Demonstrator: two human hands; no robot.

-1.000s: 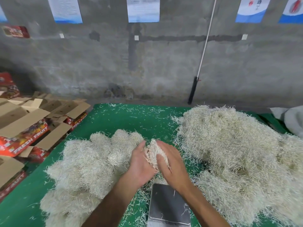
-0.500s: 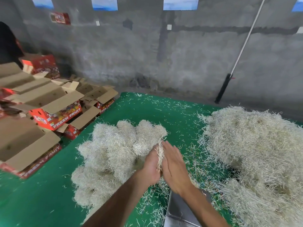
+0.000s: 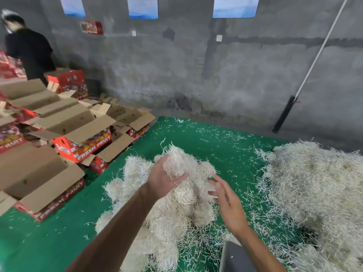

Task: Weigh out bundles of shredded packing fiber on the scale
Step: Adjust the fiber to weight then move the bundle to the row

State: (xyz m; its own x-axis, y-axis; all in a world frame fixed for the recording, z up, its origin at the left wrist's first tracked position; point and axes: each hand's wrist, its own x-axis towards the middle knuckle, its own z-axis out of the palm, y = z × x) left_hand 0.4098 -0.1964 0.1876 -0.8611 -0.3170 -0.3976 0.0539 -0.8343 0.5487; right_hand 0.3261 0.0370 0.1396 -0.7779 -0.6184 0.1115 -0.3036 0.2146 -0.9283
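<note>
The scale (image 3: 233, 258) was cut off by the bottom edge, its right side hidden under the right forearm. Left of the scale, the left hand's (image 3: 164, 178) fingertips were blurred against the fiber bundle (image 3: 176, 160); its grip could not be told.

Head view — forward, down, close

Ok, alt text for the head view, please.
The left hand holds a fiber bundle above the smaller fiber pile on the green mat; the right hand is open beside it. Open fruit boxes stand left.
</note>
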